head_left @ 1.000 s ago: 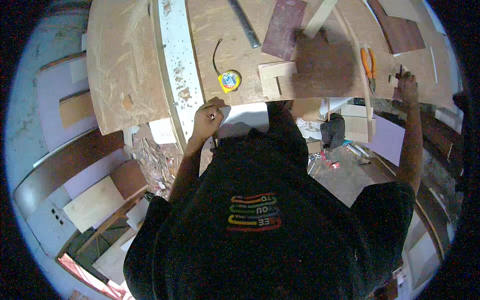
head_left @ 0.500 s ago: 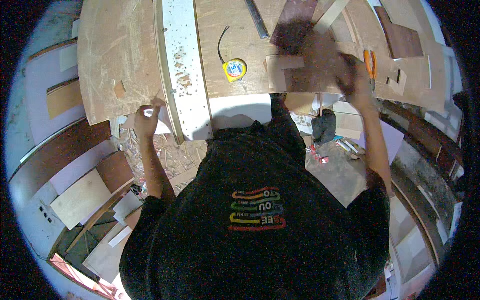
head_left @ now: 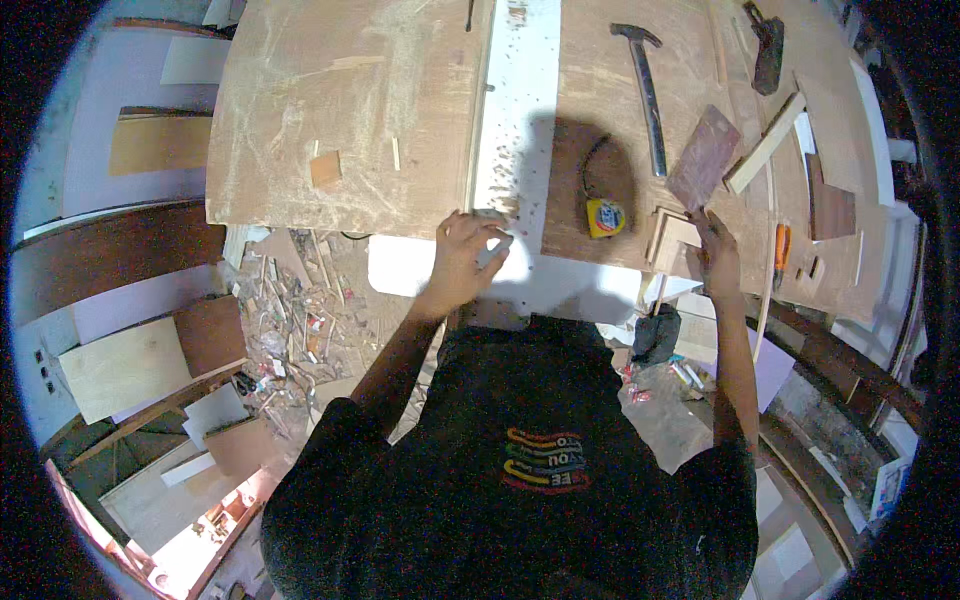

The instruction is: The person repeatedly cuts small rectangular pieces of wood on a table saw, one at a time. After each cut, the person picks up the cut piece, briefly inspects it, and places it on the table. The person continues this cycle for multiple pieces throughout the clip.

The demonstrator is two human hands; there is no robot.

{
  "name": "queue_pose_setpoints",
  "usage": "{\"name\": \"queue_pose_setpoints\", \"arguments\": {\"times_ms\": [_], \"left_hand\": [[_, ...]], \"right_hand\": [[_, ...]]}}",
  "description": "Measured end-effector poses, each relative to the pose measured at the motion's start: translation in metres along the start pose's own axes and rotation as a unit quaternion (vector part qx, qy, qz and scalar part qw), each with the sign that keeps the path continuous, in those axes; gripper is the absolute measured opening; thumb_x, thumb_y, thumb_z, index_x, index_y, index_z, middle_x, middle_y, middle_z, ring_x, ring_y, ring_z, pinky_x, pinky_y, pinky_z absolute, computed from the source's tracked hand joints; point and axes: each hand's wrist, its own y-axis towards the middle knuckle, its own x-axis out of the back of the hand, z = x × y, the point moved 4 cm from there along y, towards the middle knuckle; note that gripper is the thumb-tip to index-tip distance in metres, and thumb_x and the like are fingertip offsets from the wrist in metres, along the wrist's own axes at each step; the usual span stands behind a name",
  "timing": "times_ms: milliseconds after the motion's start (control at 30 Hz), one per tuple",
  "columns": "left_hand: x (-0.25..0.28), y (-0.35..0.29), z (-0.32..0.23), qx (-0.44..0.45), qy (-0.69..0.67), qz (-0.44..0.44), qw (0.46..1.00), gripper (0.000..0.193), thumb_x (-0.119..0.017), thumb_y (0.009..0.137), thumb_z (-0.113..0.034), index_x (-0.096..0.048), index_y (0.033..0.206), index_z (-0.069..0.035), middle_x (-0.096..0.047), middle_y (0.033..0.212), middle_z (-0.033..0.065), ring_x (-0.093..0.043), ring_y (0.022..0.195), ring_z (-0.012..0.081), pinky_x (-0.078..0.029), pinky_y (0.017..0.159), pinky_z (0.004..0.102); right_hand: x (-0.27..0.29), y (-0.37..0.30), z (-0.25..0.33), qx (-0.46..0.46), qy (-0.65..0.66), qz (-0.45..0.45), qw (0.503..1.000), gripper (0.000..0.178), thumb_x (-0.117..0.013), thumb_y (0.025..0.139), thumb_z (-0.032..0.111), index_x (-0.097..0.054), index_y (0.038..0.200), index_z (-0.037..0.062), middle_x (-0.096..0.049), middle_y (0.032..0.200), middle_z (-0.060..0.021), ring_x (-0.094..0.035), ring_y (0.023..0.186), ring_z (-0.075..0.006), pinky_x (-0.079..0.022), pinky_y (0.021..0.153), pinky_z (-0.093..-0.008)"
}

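My left hand is over the front end of a white, speckled strip that runs up the workbench. Its fingers are curled, with thumb and forefinger tips close together; anything between them is too small to make out. At the bench's front edge, my right hand has its fingers stretched forward beside small pale wood pieces. Just beyond its fingertips lies a reddish-brown rectangular board. A yellow tape measure is between my hands, and a hammer lies farther back.
Orange-handled pliers lie right of my right hand. A pale wood stick and a dark tool are farther back. A small brown square lies on the bench's left. Scraps litter the floor; panels lean at left.
The view has shifted left, so the bench things appear farther right. My left hand has moved onto the white strip. My right hand, blurred over the wood pieces before, is now beside them.
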Motion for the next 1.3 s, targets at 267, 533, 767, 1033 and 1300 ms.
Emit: {"name": "queue_pose_setpoints", "arguments": {"times_ms": [267,533,767,1033,1300], "left_hand": [[0.031,0.015,0.030,-0.027,-0.135,-0.012,0.990,0.041,-0.079,0.086,-0.023,-0.067,0.122,-0.009,-0.067,0.127,0.0108,-0.061,0.114,0.0325,-0.043,0.108,0.0478],[0.047,0.014,0.044,0.118,-0.361,0.120,0.917,0.037,-0.072,0.096,-0.024,-0.063,0.124,-0.003,-0.070,0.115,0.0099,-0.066,0.099,0.0214,-0.055,0.085,0.0371],[0.072,-0.014,0.163,0.267,-0.443,-0.033,0.855,0.008,-0.064,0.096,-0.006,-0.068,0.103,-0.002,-0.067,0.082,0.0039,-0.060,0.074,0.0092,-0.050,0.066,0.0269],[0.026,0.015,0.218,0.106,-0.163,-0.064,0.979,0.030,-0.073,0.093,-0.019,-0.067,0.117,-0.001,-0.074,0.092,0.0129,-0.071,0.084,0.0225,-0.057,0.075,0.0389],[0.028,0.032,0.214,0.228,-0.376,-0.025,0.898,0.041,-0.062,0.102,-0.023,-0.062,0.136,0.001,-0.072,0.111,0.0083,-0.067,0.097,0.0173,-0.057,0.085,0.0332]], "right_hand": [[0.020,0.035,0.075,-0.049,0.060,-0.018,0.997,0.059,-0.065,0.084,-0.004,-0.063,0.139,0.0177,-0.057,0.142,-0.0246,-0.058,0.129,-0.0399,-0.048,0.108,-0.0446],[-0.060,0.135,0.340,0.233,0.049,0.109,0.965,0.049,-0.067,0.086,0.017,-0.064,0.135,0.0150,-0.052,0.153,-0.0123,-0.046,0.143,-0.0313,-0.029,0.123,-0.0468],[-0.102,0.149,0.397,0.182,0.114,-0.089,0.973,0.051,-0.066,0.090,0.007,-0.058,0.140,0.0081,-0.047,0.153,-0.0161,-0.045,0.140,-0.0348,-0.038,0.116,-0.0476],[-0.167,0.042,0.372,0.012,0.156,-0.151,0.976,0.051,-0.072,0.081,-0.005,-0.062,0.131,0.0001,-0.045,0.145,-0.0160,-0.044,0.135,-0.0333,-0.044,0.110,-0.0410],[-0.218,-0.011,0.382,-0.095,0.408,-0.185,0.889,0.064,-0.061,0.090,-0.009,-0.035,0.148,-0.0011,-0.033,0.147,-0.0180,-0.049,0.136,-0.0336,-0.048,0.111,-0.0440]]}}
